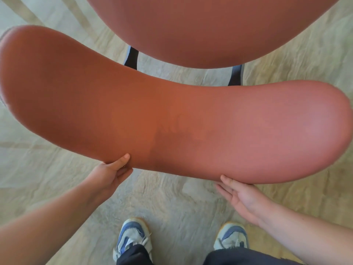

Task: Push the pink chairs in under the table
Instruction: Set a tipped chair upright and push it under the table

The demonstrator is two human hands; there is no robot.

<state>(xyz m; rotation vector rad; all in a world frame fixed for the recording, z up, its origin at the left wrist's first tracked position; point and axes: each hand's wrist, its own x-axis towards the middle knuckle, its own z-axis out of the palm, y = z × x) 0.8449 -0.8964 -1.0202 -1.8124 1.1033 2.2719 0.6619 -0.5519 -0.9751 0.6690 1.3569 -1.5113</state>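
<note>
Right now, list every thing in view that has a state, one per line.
Pink chair backrest: upright, gripped at its near edge by the left hand, touched by the right.
Pink chair seat: bare, nothing on it.
Left hand: thumb on top of the backrest, fingers curled under its edge.
Right hand: fingers straight, flat against the backrest's near edge.

No readable text, labels or numbers; faint blurred smudge on chair backrest (172,119) illegible.

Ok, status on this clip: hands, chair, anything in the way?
Left hand pinches the chair backrest, thumb on top. Right hand open, fingers flat at the backrest's near edge. Seat ahead; table not in view. Nothing seen blocking.
</note>
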